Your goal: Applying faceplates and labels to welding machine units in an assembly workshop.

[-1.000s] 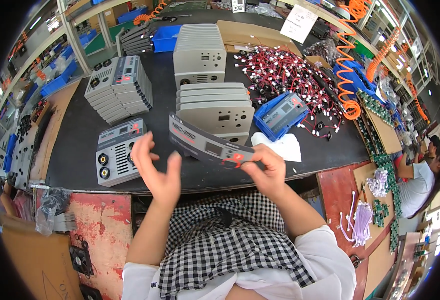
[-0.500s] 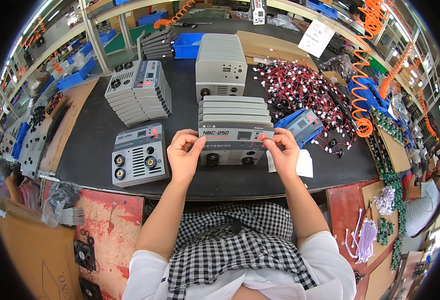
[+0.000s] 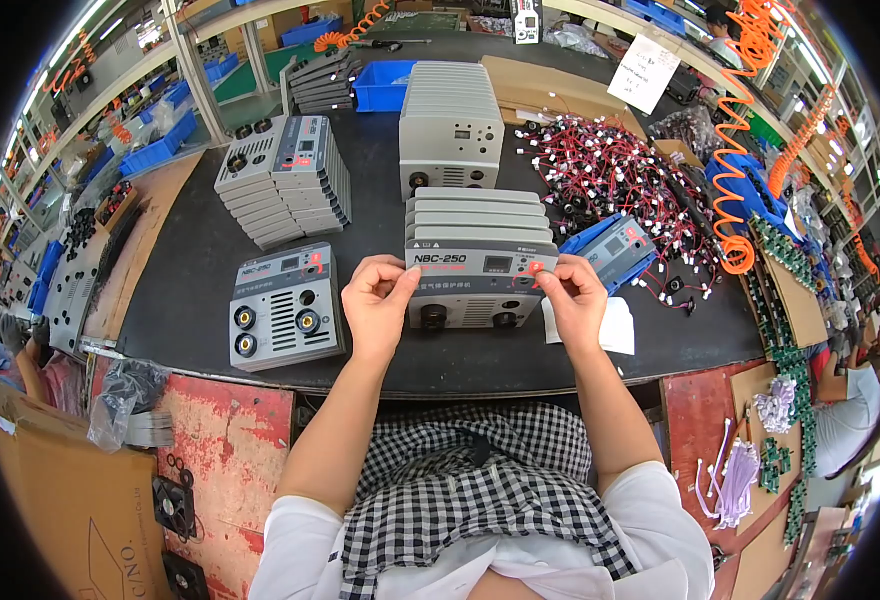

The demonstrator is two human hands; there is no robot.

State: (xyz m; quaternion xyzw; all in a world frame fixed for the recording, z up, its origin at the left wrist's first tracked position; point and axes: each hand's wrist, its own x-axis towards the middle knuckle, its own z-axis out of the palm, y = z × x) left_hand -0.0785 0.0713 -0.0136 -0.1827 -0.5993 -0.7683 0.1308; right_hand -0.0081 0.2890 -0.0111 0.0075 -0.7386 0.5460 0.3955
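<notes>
A grey plastic front panel (image 3: 483, 283) with a dark label strip, small display window, vent slots and round sockets stands upright before me. My left hand (image 3: 375, 310) pinches its left edge near the top, thumb on the front and the fingertips partly hidden. At the right edge, my right hand (image 3: 574, 304) grips it the same way, thumb beside the red marking. Directly behind stand several similar grey panels (image 3: 480, 207) in a row. To the left of my left hand lies a short pile of labelled panels (image 3: 285, 305) with brass-centred sockets.
A tall panel stack (image 3: 450, 125) stands farther back, another stack (image 3: 280, 180) at the left. Red-and-black wires with white connectors (image 3: 610, 180) heap at the right, beside a blue bin holding a panel (image 3: 612, 250). White paper (image 3: 615, 328) lies near my right hand. Orange coiled hoses (image 3: 735, 200) hang right.
The whole view has shifted slightly, moving the scene a little to the right. Both hands keep the same grip on the panel's edges.
</notes>
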